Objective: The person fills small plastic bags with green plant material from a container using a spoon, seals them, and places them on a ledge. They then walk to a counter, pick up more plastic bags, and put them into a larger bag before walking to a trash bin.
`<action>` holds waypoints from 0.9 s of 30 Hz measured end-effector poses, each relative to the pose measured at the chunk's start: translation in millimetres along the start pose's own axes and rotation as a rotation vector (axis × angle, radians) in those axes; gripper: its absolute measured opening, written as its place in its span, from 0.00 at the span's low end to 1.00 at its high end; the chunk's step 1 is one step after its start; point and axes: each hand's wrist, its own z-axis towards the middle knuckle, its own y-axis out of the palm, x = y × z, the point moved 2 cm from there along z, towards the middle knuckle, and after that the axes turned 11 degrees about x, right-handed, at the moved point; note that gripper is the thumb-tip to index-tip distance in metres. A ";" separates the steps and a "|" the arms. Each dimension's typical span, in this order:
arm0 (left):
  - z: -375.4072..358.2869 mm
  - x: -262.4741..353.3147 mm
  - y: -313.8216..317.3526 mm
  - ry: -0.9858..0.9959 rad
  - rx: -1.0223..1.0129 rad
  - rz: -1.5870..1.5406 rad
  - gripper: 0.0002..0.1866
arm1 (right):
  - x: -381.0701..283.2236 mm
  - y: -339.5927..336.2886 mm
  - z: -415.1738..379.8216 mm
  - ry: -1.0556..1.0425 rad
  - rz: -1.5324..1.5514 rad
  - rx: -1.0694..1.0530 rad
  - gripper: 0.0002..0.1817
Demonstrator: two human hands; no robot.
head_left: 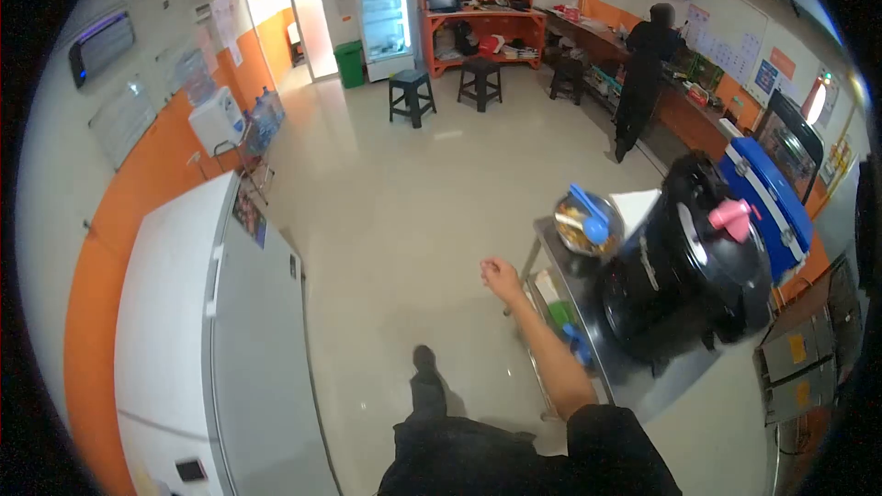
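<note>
My right hand (501, 278) hangs out in front of my body over the tiled floor, its fingers loosely curled with nothing visible in them. It is nearest to the left edge of a metal table (588, 308) and touches nothing that I can see. On that table stand a large black lidded pot (652, 276) with a pink item (732, 218) on its lid, and a metal bowl (571, 237) of food with a blue ladle (595, 225) across it. My left hand is out of view.
A white freezer (257, 340) stands on the left. Black stools (412, 99), a glass-door fridge (384, 14) and a green bin (349, 64) are farther back. Another person (643, 73) stands at the right-hand counter. A blue cooler box (767, 202) is behind the pot.
</note>
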 end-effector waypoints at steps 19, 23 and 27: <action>123.1 1076.5 274.8 1.045 -0.286 -0.004 0.08 | 281.7 -6.2 116.8 1.282 -0.501 -0.312 0.17; 281.2 1039.1 359.6 0.635 -0.210 0.068 0.14 | 324.5 8.9 314.0 1.103 -0.504 -0.281 0.16; 194.4 1037.4 377.6 0.259 -0.204 0.278 0.14 | 345.5 4.3 560.1 0.760 -0.370 -0.024 0.16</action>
